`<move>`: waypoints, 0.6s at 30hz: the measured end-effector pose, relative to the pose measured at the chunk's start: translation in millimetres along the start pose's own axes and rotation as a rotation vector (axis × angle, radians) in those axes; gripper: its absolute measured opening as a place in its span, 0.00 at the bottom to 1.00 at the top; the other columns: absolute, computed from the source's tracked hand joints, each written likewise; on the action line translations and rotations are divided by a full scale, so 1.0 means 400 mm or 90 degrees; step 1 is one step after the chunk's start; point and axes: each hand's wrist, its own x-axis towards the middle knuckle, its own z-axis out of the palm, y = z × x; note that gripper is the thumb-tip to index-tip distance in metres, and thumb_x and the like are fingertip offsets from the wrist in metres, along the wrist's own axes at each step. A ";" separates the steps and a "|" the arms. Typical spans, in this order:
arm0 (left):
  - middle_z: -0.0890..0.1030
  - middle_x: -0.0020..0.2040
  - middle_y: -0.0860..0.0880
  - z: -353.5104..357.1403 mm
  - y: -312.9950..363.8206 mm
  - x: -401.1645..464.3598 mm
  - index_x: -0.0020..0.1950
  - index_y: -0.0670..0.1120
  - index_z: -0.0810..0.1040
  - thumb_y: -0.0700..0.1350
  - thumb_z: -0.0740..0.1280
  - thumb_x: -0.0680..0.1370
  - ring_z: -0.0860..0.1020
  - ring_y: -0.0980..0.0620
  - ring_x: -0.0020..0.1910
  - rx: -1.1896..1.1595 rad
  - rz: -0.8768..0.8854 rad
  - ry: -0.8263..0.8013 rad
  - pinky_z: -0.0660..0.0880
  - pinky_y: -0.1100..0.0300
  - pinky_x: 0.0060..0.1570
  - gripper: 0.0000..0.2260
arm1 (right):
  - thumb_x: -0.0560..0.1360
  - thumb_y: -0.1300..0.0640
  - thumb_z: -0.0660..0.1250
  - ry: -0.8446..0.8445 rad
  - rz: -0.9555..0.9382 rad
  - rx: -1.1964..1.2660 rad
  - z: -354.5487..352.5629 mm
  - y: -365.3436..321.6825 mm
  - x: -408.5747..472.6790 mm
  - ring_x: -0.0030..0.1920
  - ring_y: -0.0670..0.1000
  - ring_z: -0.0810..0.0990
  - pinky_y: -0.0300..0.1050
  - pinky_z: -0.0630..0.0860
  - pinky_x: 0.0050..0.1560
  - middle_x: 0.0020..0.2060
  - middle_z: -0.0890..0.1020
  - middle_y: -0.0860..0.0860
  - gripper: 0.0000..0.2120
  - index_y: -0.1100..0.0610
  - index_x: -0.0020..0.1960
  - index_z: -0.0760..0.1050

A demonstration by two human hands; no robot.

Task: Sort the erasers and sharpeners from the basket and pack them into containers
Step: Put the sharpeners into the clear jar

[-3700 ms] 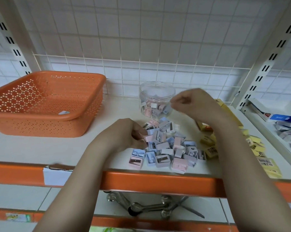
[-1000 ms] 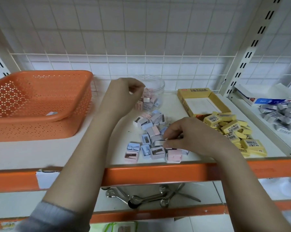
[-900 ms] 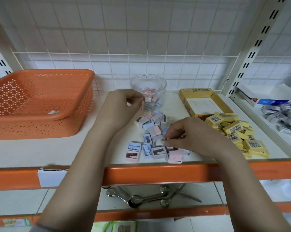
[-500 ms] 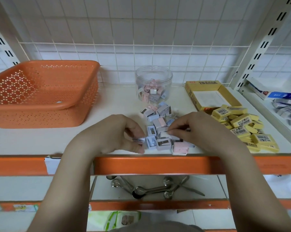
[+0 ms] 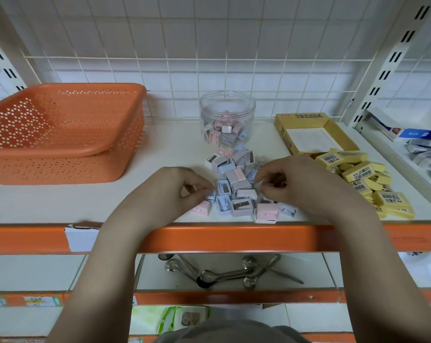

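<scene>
Fronting white shelf (image 5: 160, 149), tiled wall (image 5: 209, 26)

Your left hand (image 5: 175, 191) lay at the left edge of the sharpener pile (image 5: 236, 186), fingers curled, pinching a small pale sharpener (image 5: 210, 194) just above a pink one. Your right hand (image 5: 301, 184) sat on the pile's right side, fingertips curled down among the pieces; what it held was hidden. Behind the pile stood the clear jar (image 5: 227, 118), partly filled with sharpeners. The orange basket (image 5: 61, 132) rested far left, the yellow box (image 5: 313, 132) right, with yellow erasers (image 5: 368, 181) heaped beside it on the white shelf (image 5: 160, 154).
</scene>
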 end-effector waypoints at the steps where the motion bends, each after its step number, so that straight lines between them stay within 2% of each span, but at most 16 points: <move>1: 0.80 0.48 0.60 0.003 -0.002 -0.004 0.53 0.56 0.82 0.52 0.70 0.73 0.76 0.62 0.45 -0.005 0.008 0.003 0.67 0.75 0.41 0.09 | 0.73 0.57 0.68 0.008 -0.002 0.010 0.002 0.001 0.000 0.37 0.42 0.79 0.38 0.75 0.41 0.35 0.82 0.44 0.07 0.48 0.48 0.81; 4: 0.75 0.51 0.64 0.004 -0.002 -0.017 0.55 0.58 0.79 0.57 0.74 0.66 0.73 0.65 0.48 -0.042 0.014 -0.031 0.65 0.77 0.46 0.18 | 0.74 0.58 0.66 0.032 -0.003 0.051 0.006 0.006 -0.001 0.38 0.43 0.79 0.40 0.76 0.43 0.36 0.80 0.42 0.08 0.50 0.49 0.81; 7: 0.76 0.52 0.63 0.011 -0.009 -0.016 0.55 0.57 0.80 0.51 0.76 0.67 0.75 0.64 0.46 -0.030 0.017 -0.020 0.67 0.76 0.46 0.17 | 0.75 0.60 0.65 0.059 -0.010 0.064 0.008 0.012 0.004 0.40 0.44 0.80 0.42 0.77 0.45 0.39 0.81 0.42 0.10 0.51 0.51 0.81; 8: 0.77 0.51 0.61 0.013 -0.012 -0.014 0.55 0.56 0.81 0.49 0.75 0.68 0.75 0.64 0.45 -0.027 0.015 -0.006 0.67 0.75 0.45 0.16 | 0.75 0.60 0.65 0.069 -0.014 0.068 0.009 0.014 0.006 0.40 0.44 0.80 0.41 0.76 0.45 0.39 0.81 0.42 0.10 0.51 0.52 0.82; 11: 0.77 0.50 0.59 0.015 -0.020 -0.009 0.52 0.55 0.83 0.46 0.76 0.68 0.75 0.67 0.44 -0.041 0.010 0.033 0.67 0.77 0.44 0.13 | 0.75 0.59 0.66 0.096 -0.020 0.095 0.010 0.013 0.018 0.40 0.40 0.78 0.27 0.72 0.40 0.40 0.80 0.42 0.08 0.52 0.53 0.81; 13: 0.78 0.47 0.60 0.008 -0.022 -0.006 0.51 0.53 0.83 0.48 0.77 0.67 0.75 0.65 0.44 -0.035 -0.010 0.065 0.68 0.76 0.43 0.14 | 0.75 0.55 0.68 0.113 -0.033 0.105 0.003 0.006 0.027 0.42 0.39 0.78 0.26 0.71 0.41 0.44 0.81 0.45 0.08 0.52 0.53 0.81; 15: 0.79 0.41 0.61 -0.002 -0.023 -0.001 0.51 0.52 0.83 0.50 0.77 0.66 0.76 0.61 0.41 -0.037 -0.044 0.085 0.69 0.74 0.41 0.14 | 0.74 0.53 0.69 0.130 -0.061 0.105 -0.012 -0.011 0.042 0.44 0.40 0.78 0.28 0.72 0.45 0.47 0.80 0.45 0.09 0.53 0.53 0.81; 18: 0.79 0.37 0.59 -0.021 -0.026 0.020 0.51 0.53 0.83 0.53 0.74 0.68 0.75 0.63 0.36 -0.017 -0.063 0.121 0.68 0.74 0.37 0.13 | 0.74 0.54 0.70 0.189 -0.090 0.124 -0.042 -0.038 0.094 0.40 0.34 0.77 0.22 0.69 0.43 0.42 0.79 0.40 0.05 0.51 0.49 0.82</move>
